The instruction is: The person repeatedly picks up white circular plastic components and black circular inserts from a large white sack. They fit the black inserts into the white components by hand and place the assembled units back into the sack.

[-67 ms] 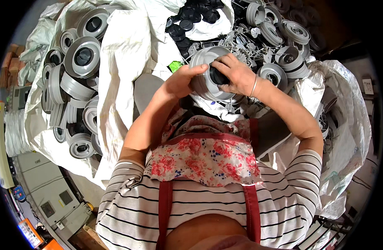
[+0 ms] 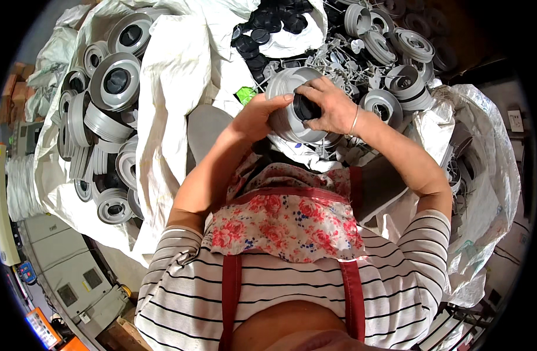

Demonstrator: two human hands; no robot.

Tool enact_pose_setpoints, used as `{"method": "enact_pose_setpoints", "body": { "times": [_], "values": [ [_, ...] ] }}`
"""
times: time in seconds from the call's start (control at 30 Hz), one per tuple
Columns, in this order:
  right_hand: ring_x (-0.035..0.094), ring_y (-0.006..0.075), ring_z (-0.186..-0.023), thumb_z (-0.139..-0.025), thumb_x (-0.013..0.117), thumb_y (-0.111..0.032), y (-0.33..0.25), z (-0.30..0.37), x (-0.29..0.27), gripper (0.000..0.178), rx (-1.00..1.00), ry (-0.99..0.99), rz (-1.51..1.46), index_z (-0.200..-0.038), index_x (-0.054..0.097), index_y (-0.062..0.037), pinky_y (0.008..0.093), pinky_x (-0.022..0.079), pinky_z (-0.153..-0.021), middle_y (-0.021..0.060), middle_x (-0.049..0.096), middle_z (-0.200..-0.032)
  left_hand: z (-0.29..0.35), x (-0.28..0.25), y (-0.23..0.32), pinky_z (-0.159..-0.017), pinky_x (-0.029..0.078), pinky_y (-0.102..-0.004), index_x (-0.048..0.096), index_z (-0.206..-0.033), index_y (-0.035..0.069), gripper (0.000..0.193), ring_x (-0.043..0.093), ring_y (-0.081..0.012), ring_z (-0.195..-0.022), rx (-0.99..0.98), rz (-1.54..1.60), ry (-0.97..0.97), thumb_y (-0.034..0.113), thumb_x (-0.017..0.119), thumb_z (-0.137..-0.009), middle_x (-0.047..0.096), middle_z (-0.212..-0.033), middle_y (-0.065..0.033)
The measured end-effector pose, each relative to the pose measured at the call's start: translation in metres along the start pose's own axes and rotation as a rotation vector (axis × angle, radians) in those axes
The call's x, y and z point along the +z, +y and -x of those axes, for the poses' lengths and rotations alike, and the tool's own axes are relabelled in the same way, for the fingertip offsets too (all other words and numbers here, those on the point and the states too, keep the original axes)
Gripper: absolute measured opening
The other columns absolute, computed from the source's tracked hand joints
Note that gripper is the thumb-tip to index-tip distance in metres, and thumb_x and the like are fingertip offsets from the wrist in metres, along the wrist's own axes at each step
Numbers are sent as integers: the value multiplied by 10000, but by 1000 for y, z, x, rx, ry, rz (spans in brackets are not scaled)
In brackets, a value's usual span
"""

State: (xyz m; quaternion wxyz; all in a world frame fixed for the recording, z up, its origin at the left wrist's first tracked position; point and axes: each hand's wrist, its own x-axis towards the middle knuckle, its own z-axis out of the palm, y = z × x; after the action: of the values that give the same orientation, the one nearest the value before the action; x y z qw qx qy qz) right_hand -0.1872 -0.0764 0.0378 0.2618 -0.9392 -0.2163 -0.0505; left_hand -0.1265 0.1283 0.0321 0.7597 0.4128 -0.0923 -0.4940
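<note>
A round grey plastic disc part [image 2: 289, 82] is held up in front of my chest. My left hand [image 2: 254, 117] grips its left rim. My right hand [image 2: 330, 105] closes on a black round cap [image 2: 306, 108] seated at the disc's centre. Both forearms rise from a striped shirt and a floral apron.
A white woven sack [image 2: 163, 88] at the left holds several finished grey discs with black centres [image 2: 113, 82]. Loose black caps [image 2: 262, 29] lie at the top centre. More grey discs [image 2: 397, 52] and thin plastic sprues are piled at the upper right. Another white sack [image 2: 485, 175] hangs at the right.
</note>
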Motion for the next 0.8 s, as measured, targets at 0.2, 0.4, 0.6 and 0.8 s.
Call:
{"method": "enact_pose_setpoints", "body": {
  "times": [0.2, 0.4, 0.6, 0.8],
  "values": [
    [641, 326, -890, -662, 789, -364, 3, -11, 24, 649, 600, 214, -477, -1032, 593, 132, 346, 515, -793, 221, 651, -904, 2, 3, -18, -715, 487, -262, 566, -1086, -27, 338, 608, -130, -796, 146, -205, 191, 219, 640, -866, 631, -926, -65],
    [672, 243, -738, -715, 769, -447, 9, -17, 16, 756, 216, 233, -334, -1095, 529, 161, 303, 554, -669, 179, 655, -817, 10, 3, -4, -661, 504, -256, 595, -1010, -11, 314, 611, -120, -682, 150, -276, 329, 166, 731, -790, 637, -807, -40],
    [599, 187, -418, -843, 299, -750, 16, -22, 17, 873, 846, -319, -1615, -904, 577, 75, 269, 469, -330, 174, 623, -603, 14, 10, 8, -735, 513, -291, 556, -1131, 12, 482, 635, -187, -879, 386, -862, 408, 196, 773, -741, 650, -1004, -117],
    [618, 362, -990, -783, 525, -690, 106, 0, 31, 877, 660, -393, 139, -1164, 500, 99, 359, 490, -877, 310, 608, -1055, 21, 1, 180, -940, 385, -366, 356, -1326, -9, 729, 479, -279, -1139, 1652, -1316, 1026, 274, 736, -772, 472, -1281, -171]
  ]
}}
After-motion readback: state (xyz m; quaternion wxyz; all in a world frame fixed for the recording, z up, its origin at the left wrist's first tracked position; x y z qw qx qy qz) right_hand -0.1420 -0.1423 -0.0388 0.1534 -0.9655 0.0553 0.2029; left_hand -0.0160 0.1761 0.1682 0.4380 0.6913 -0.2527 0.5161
